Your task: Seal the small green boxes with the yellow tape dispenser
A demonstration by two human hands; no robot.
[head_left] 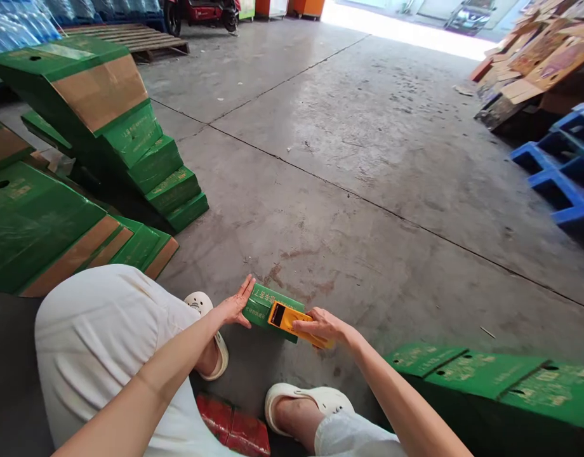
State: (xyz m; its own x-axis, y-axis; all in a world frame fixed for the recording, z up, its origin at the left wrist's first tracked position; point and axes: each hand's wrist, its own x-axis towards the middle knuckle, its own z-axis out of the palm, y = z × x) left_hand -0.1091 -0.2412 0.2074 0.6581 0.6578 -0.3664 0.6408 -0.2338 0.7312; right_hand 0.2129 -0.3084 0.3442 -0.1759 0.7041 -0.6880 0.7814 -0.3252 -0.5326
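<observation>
Small box (258,310): printed card, smooth, slight sheen. Handheld tool (292,321): smooth plastic casing. Stacked cartons (134,136): cardboard, green faces glossy — brown panels duller. Floor (416,171): concrete, scuffed, mostly matt. Trousers (106,330): creased matt cloth. Clogs (331,398): smooth moulded plastic, by look. Slatted pallet (130,38): bare wood — blue pallets (565,170), plastic.

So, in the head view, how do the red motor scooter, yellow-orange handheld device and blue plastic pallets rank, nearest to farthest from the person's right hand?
1. Yellow-orange handheld device: held in the right hand.
2. Blue plastic pallets: off to the person's right.
3. Red motor scooter: far back, upper left.
</observation>
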